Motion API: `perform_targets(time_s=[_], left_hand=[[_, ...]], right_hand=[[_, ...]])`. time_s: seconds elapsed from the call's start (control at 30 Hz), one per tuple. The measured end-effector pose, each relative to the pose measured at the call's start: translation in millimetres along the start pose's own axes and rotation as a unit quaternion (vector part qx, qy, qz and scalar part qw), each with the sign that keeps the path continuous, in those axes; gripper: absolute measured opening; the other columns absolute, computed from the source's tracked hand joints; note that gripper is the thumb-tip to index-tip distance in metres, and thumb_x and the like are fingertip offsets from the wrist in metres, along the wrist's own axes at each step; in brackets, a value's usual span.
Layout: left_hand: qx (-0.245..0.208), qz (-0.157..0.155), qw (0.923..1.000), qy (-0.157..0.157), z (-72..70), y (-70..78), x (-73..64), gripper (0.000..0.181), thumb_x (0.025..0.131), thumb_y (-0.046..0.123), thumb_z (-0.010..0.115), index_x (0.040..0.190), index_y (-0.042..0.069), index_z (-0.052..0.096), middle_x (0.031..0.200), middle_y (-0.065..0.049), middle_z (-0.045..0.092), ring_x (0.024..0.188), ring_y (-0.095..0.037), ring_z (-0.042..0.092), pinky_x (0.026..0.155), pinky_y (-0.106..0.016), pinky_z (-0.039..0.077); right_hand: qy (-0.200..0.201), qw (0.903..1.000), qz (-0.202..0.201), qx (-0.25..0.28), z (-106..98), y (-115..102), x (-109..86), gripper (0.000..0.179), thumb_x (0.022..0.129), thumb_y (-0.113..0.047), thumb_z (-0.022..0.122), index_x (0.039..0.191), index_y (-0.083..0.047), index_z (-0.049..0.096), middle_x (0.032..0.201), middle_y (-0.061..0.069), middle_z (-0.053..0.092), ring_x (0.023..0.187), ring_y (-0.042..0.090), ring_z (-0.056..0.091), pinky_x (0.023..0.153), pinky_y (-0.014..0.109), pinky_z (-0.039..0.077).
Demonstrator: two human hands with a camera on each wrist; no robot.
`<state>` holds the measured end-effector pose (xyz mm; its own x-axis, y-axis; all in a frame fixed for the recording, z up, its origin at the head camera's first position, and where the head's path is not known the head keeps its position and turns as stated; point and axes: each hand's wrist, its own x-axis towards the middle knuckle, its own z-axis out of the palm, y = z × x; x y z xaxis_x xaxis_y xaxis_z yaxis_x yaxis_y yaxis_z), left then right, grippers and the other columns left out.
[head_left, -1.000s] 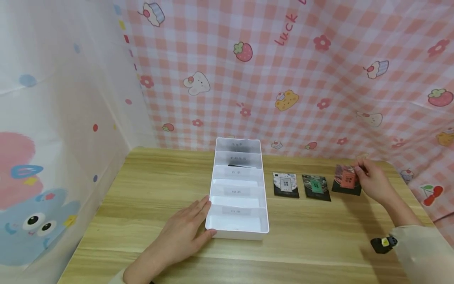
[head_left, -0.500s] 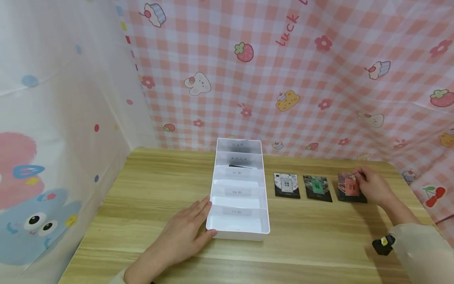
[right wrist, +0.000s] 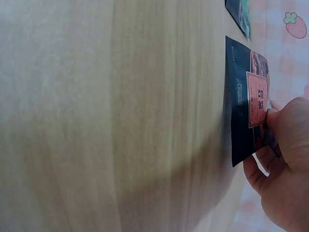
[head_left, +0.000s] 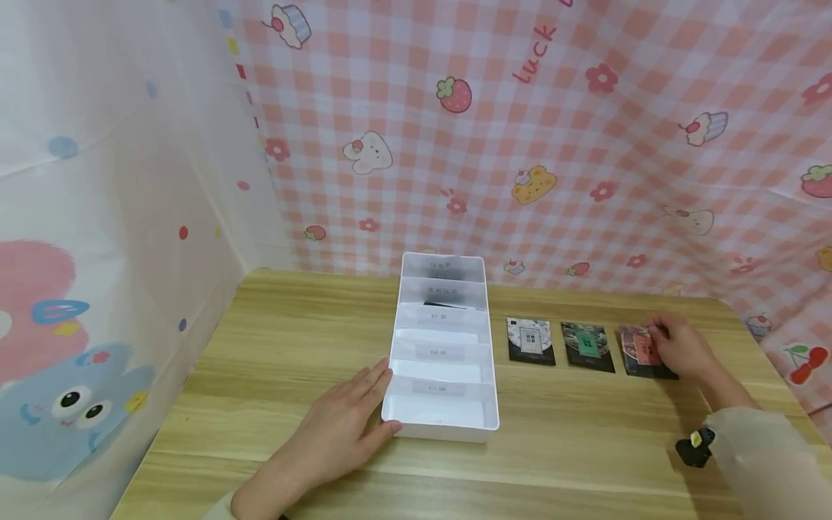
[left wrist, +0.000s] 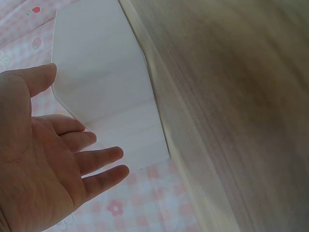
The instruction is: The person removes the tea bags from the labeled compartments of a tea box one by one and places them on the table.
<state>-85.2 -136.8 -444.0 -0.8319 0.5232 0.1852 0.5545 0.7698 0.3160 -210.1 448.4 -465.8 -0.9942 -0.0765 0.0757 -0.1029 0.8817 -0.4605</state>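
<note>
Near us, our left hand (head_left: 347, 419), fingers loosely straight, touches the white box (head_left: 442, 433). Far right, our right hand (head_left: 685, 352) pinches the red-labelled packet (head_left: 643, 352); we judge grasping is underway, next calling for a steady pinch.

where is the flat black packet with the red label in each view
Head: right side, below mid-height; the flat black packet with the red label is pinched by the person's bare right hand.
Left wrist: not in it.
Right wrist: right of centre, near mid-height.
Shared landmark: the pink-and-white checked fabric backdrop, partly visible in all three.
</note>
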Motion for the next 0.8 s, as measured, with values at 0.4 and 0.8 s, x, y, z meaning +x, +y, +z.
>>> perform_targets(time_s=[0.4,0.8], left_hand=[[0.007,0.002,1.0,0.0,0.4,-0.3,-0.4,0.075,0.104,0.052,0.06,0.155,-0.002,0.048,0.165,-0.014,0.04,0.144,-0.038,0.048,0.113,-0.057,0.044],[0.012,0.0,0.9999,-0.001,-0.4,1.0,0.0,0.074,0.104,0.05,0.062,0.155,-0.003,0.048,0.165,-0.015,0.04,0.144,-0.039,0.048,0.113,-0.057,0.044]], right_hand=[[-0.011,0.9998,0.017,-0.003,5.7,5.1,0.6,0.025,0.11,-0.005,0.046,0.119,0.012,0.061,0.106,0.033,0.065,0.088,0.039,0.06,0.075,0.056,0.047],[-0.011,0.9998,0.015,-0.001,9.5,6.4,1.9,0.027,0.11,-0.006,0.046,0.12,0.015,0.06,0.113,0.038,0.062,0.098,0.05,0.06,0.081,0.065,0.047]])
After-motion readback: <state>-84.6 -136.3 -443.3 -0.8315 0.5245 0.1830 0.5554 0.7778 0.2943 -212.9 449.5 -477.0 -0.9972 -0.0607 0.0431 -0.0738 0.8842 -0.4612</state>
